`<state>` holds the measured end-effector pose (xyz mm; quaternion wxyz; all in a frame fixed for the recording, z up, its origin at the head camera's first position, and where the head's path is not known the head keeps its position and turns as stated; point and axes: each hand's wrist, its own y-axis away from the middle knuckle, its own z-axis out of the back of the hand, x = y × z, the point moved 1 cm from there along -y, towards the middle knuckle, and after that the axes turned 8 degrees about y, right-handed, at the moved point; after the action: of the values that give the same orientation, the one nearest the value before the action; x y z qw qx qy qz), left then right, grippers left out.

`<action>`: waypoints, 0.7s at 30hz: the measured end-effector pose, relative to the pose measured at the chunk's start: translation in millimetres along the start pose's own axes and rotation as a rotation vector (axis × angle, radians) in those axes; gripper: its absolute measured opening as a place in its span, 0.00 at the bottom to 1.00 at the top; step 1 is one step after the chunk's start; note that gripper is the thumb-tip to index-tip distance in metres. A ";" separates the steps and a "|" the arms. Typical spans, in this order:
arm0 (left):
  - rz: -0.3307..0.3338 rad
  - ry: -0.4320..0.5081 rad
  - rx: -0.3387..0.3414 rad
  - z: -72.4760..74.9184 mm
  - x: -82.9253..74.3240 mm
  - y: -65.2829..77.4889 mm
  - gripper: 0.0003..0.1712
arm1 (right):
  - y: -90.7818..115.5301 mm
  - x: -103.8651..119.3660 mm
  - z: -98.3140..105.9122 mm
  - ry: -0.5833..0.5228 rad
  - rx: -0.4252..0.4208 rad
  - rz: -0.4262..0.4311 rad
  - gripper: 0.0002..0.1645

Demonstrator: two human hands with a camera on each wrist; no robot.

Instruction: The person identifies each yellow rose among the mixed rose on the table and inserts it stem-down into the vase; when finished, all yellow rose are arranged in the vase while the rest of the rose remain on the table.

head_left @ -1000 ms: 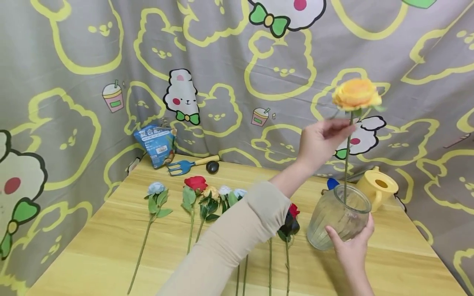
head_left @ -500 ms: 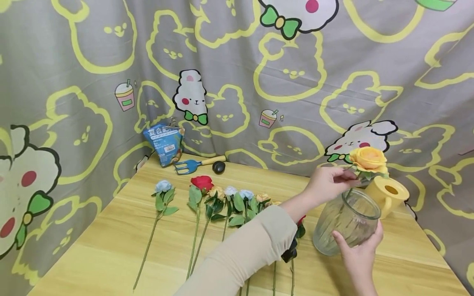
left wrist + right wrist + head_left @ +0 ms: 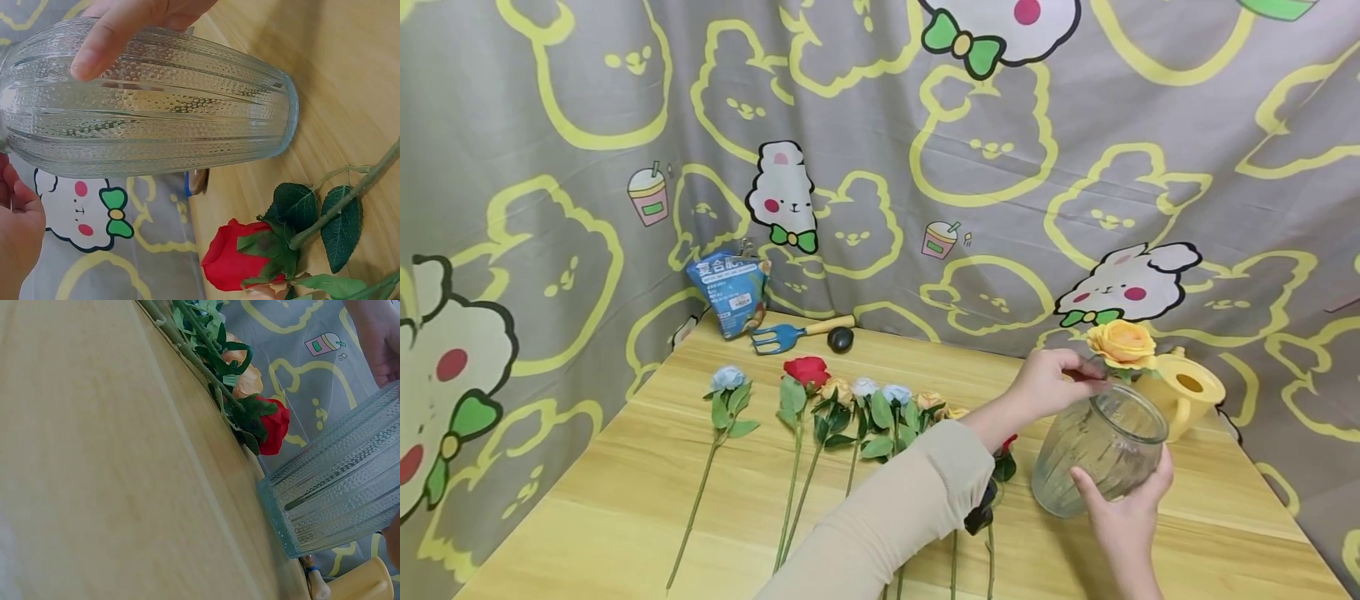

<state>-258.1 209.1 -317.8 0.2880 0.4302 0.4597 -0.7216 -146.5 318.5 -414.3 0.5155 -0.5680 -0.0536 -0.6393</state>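
Observation:
At the right of the head view, my left hand (image 3: 1051, 387) pinches a yellow artificial rose (image 3: 1122, 343) by its stem, just below the bloom. The bloom sits above the rim of a ribbed clear glass vase (image 3: 1092, 467). Its stem shows dimly inside the glass near the base in the right wrist view. My right hand (image 3: 1126, 510) grips the vase from the right, thumb on the near side. In the left wrist view that thumb (image 3: 94, 53) presses the textured glass. Whether the vase base touches the table is unclear.
Several artificial flowers lie in a row on the wooden table, including a red rose (image 3: 807, 371) and a blue flower (image 3: 727, 378). A yellow watering can (image 3: 1176, 392) stands behind the vase. A blue hand fork (image 3: 780, 337) and a blue bag (image 3: 730, 293) are at the back left.
The yellow rose has come down from high above the vase, its stem going deeper inside. Lately it has shifted slightly left. The right hand keeps its grip on the vase.

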 end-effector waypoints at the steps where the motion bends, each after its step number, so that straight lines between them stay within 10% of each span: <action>1: 0.015 0.004 -0.001 -0.2 0.0 -0.1 0.05 | 0.3 0.8 0.0 0.003 0.001 0.000 0.66; 9: 0.195 0.106 0.011 -2.2 -0.3 -0.3 0.06 | 0.2 1.0 0.0 0.005 0.008 0.009 0.66; 21: 0.159 0.105 0.041 32.4 13.1 9.2 0.09 | 0.7 0.7 -0.4 -0.025 0.003 0.025 0.65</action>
<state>-268.2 175.5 -326.6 0.3110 0.5082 0.4236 -0.6823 -146.2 317.5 -414.2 0.5237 -0.5758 -0.0538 -0.6255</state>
